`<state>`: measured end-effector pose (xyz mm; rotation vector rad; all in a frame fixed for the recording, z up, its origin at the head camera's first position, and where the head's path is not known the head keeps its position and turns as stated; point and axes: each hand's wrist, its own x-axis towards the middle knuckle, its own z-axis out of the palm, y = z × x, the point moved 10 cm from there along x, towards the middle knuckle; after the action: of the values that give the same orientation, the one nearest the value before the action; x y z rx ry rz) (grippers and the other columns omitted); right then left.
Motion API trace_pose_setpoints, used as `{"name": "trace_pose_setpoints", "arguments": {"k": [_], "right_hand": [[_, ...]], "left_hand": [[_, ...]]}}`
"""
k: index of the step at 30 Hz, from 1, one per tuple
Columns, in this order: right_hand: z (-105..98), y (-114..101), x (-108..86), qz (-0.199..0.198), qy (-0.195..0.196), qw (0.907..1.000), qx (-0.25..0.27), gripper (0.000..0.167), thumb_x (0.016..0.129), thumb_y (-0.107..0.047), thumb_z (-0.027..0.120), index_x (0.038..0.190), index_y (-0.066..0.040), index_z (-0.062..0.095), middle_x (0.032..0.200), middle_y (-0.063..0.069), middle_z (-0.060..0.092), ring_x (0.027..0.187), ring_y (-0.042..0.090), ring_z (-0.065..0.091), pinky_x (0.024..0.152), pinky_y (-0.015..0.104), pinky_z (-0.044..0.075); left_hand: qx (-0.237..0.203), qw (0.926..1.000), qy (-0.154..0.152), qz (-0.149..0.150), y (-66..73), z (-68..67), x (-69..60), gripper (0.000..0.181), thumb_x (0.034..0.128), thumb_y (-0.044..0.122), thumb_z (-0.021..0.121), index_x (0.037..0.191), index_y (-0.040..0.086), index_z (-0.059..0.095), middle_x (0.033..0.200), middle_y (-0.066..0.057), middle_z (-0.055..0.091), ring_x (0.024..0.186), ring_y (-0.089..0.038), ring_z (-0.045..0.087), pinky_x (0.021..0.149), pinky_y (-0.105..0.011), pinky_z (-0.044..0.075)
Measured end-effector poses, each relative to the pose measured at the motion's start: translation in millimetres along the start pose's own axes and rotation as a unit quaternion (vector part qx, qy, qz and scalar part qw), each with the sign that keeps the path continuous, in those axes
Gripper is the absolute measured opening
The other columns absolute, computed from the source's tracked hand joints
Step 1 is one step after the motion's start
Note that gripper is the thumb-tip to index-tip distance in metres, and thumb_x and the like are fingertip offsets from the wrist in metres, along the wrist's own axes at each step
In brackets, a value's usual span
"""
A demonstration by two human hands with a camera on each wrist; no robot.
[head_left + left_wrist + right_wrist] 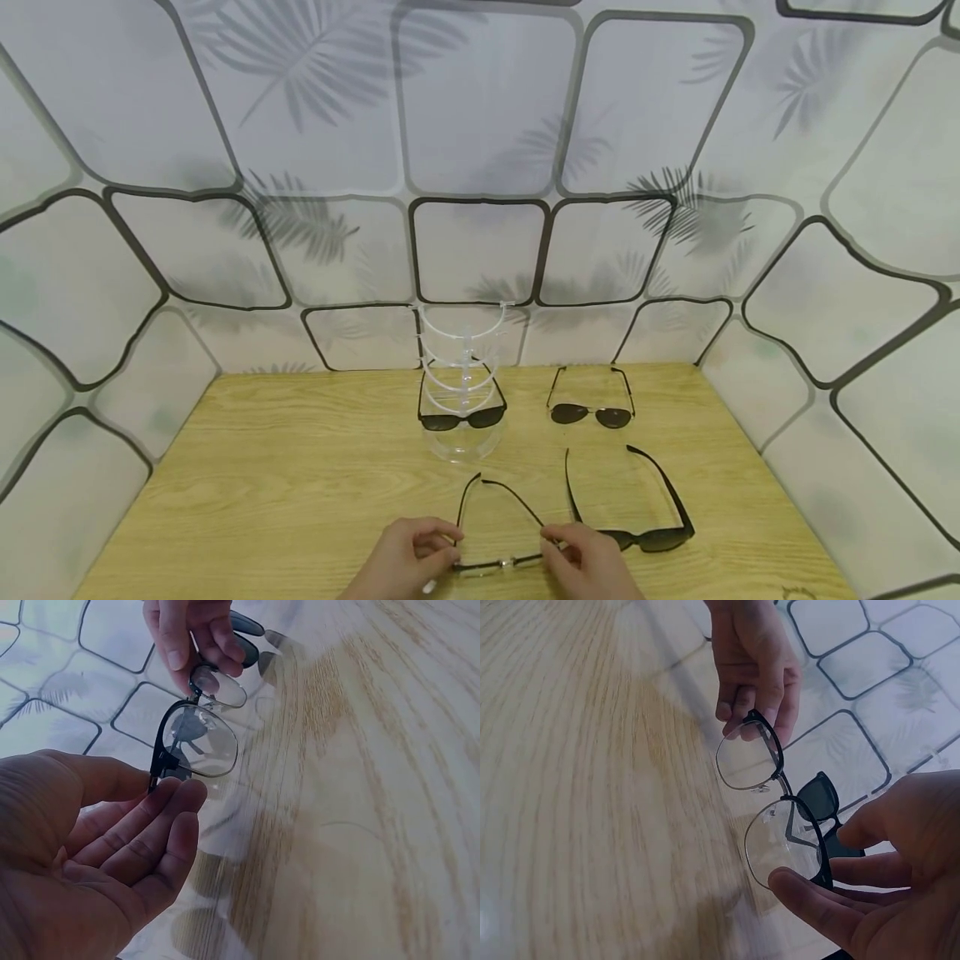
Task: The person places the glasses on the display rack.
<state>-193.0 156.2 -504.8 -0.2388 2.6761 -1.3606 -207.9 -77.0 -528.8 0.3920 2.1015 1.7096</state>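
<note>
A: Where are the clear-lensed glasses (507, 562), and what has hold of them?
B: They are at the near part of the wooden table (262, 483); the left hand (408, 554) pinches their left end between thumb and fingers; the right hand (588, 562) pinches the right end, near the hinge; both grasp the same pair, so neither is released.
A: How does that pair lie?
B: The front runs crosswise, from hand to hand; the 2 temples are unfolded and point away from the hands, their tips near each other; whether the pair touches the wood or hangs just above it, I cannot tell.
A: And the clear display stand (464, 383)?
B: Straight ahead, beyond the temple tips and apart from them; of the 2 hands, the left is nearer to it; black sunglasses (486, 417) sit at its lower part, lenses toward the hands; what bears them there, I cannot tell.
A: What is by the right hand?
B: Wide dark sunglasses (662, 540), just beside it and partly hidden behind it; aviator-style sunglasses (572, 413) lie farther off, right of the stand; both have open temples, pointing away.
</note>
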Motion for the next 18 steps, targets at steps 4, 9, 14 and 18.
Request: {"name": "trace_pose_setpoints", "arguments": {"k": [4, 9, 14, 18], "right_hand": [[-2, -3, 0.5, 0.007, 0.002, 0.9999, 0.016, 0.028, 0.100, -0.021, 0.073, 0.117, 0.000, 0.077, 0.101, 0.007, 0.078, 0.074, 0.000, 0.068, 0.065, 0.021, 0.054], [-3, -7, 0.8, 0.013, -0.012, 0.9980, 0.060, 0.028, 0.101, -0.018, 0.071, 0.119, 0.003, 0.075, 0.096, 0.007, 0.077, 0.073, 0.005, 0.071, 0.064, 0.022, 0.055], [-4, -10, 3.3, 0.028, -0.029, 0.9926, 0.115, 0.030, 0.102, -0.015, 0.069, 0.123, 0.006, 0.071, 0.094, 0.010, 0.076, 0.074, 0.015, 0.073, 0.065, 0.027, 0.060], [-7, -14, 6.9, 0.045, -0.036, 0.9883, 0.142, 0.029, 0.103, -0.013, 0.068, 0.125, 0.006, 0.070, 0.096, 0.011, 0.074, 0.076, 0.020, 0.073, 0.067, 0.033, 0.062]], "left_hand": [[-0.006, 0.9999, 0.010, 0.008, 3.7, -2.5, -2.1, 0.021, 0.0964, 0.006, 0.073, 0.114, -0.005, 0.075, 0.093, -0.016, 0.078, 0.078, -0.007, 0.072, 0.069, -0.018, 0.055], [-0.002, 0.9996, 0.020, 0.019, 8.5, -6.6, -3.7, 0.023, 0.0977, 0.008, 0.073, 0.117, -0.005, 0.074, 0.093, -0.014, 0.078, 0.079, -0.006, 0.072, 0.071, -0.018, 0.057], [-0.008, 0.9982, 0.024, 0.055, 19.4, -11.6, -6.3, 0.026, 0.0987, 0.006, 0.071, 0.119, -0.009, 0.072, 0.094, -0.020, 0.077, 0.079, -0.003, 0.071, 0.073, -0.018, 0.058], [-0.010, 0.9975, 0.030, 0.064, 25.9, -16.9, -7.9, 0.028, 0.0989, 0.007, 0.072, 0.121, -0.010, 0.071, 0.095, -0.020, 0.077, 0.080, -0.001, 0.071, 0.074, -0.018, 0.058]]}}
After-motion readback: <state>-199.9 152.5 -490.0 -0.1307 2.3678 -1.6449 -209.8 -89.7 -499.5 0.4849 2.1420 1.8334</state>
